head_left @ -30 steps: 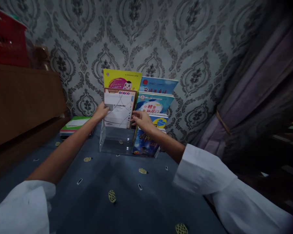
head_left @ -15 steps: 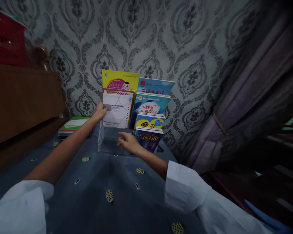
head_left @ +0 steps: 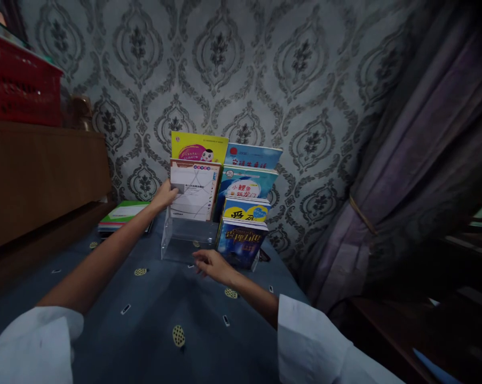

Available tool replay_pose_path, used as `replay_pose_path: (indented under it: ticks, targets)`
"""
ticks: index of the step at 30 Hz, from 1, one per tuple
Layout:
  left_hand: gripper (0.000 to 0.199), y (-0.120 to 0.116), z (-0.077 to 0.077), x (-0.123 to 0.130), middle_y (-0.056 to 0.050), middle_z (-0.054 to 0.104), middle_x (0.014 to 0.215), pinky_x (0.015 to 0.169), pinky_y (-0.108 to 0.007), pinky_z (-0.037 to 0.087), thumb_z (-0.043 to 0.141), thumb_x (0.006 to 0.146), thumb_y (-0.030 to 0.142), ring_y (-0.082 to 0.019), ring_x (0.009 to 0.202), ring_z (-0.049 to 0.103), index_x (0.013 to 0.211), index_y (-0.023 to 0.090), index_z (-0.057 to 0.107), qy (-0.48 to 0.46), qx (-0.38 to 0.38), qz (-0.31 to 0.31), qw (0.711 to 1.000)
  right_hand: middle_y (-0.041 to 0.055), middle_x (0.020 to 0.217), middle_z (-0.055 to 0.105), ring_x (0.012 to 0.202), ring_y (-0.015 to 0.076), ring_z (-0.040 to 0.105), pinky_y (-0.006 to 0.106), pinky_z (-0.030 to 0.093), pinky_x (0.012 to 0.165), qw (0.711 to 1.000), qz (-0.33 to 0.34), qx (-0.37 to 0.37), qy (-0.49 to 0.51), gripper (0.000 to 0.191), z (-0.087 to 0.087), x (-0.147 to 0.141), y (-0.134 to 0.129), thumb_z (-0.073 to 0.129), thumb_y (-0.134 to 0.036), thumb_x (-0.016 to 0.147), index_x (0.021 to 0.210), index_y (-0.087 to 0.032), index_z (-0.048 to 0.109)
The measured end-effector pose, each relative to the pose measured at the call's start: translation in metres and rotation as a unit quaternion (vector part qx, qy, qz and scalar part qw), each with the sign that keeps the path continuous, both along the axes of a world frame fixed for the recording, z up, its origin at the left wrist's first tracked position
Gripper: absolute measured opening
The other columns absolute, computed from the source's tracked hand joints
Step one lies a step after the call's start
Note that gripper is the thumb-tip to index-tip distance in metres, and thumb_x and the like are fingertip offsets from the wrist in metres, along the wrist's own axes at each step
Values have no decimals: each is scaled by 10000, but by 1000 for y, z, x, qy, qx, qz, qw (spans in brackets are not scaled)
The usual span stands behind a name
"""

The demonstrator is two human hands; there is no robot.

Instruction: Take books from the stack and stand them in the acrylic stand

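Observation:
My left hand [head_left: 166, 195] grips the left edge of a white book [head_left: 195, 200] with a brown top border, thumb on its cover. That book stands upright in a tiered clear plastic book rack [head_left: 188, 233], in front of a yellow book [head_left: 198, 145]. Just in front of the rack's lower left tier is my right hand [head_left: 214, 265], holding nothing, its fingers slightly bent and apart. The rack's right column bears a light blue book [head_left: 257, 154], a teal book [head_left: 246, 182], a yellow-and-blue book [head_left: 245, 209] and a dark blue book [head_left: 243, 244].
A low stack of books with a green cover [head_left: 125, 212] lies left of the rack. Further left, a red basket [head_left: 22, 80] rests on a wooden cabinet [head_left: 44, 176]. A patterned dark cloth [head_left: 144, 341] covers the table. A tied curtain [head_left: 356, 234] hangs at the right.
My right hand has drawn back from the rack's lower left tier, toward me. My left hand stays on the white book. The view has tilted up slightly.

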State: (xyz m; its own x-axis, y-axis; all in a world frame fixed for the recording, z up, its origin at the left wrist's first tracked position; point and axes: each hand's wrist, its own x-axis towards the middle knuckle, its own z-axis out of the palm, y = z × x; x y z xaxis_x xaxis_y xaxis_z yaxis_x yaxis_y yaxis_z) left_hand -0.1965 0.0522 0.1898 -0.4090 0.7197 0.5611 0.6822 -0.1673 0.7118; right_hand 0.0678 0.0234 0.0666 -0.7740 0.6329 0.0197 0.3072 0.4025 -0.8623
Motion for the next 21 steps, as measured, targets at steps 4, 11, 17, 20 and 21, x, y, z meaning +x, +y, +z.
replay_pose_path:
  ticks: [4,11,17,20,21]
  targets:
    - [555,-4,2,1,-80,705,1062,772,-341,581,575,751,223,-253,934,659,1302,158,567,-7,-10,-4,1000,63,875,750,737,186,738,278,583,619,1000,0,-19,6,299,-5,7,-4,580,-177,875,1149,-159,698]
    - [617,-13,9,6,-111,680,1179,750,-354,596,556,740,206,-268,958,651,1353,137,545,-10,-26,-25,999,39,768,733,715,194,728,310,580,651,999,19,-44,9,267,-12,15,-10,618,-208,864,1105,-154,720]
    - [582,-18,11,10,-108,682,1200,739,-331,600,537,738,194,-285,1043,640,1316,130,567,-11,-24,-23,999,26,799,731,738,188,732,290,569,645,996,30,-85,5,259,-22,20,-19,615,-200,849,1082,-166,723]
    - [555,-19,11,11,-107,681,1205,759,-341,601,533,746,197,-288,1051,641,1296,137,584,-4,-27,-17,999,6,754,702,714,165,724,264,559,631,993,29,-113,4,241,-28,21,-24,604,-180,853,1066,-157,714]
    - [556,-20,11,11,-111,676,1215,759,-347,603,535,746,199,-292,1055,638,1297,135,583,-3,-27,-16,999,1,743,693,707,160,720,259,555,628,992,28,-120,5,233,-30,21,-26,606,-175,852,1058,-155,713]
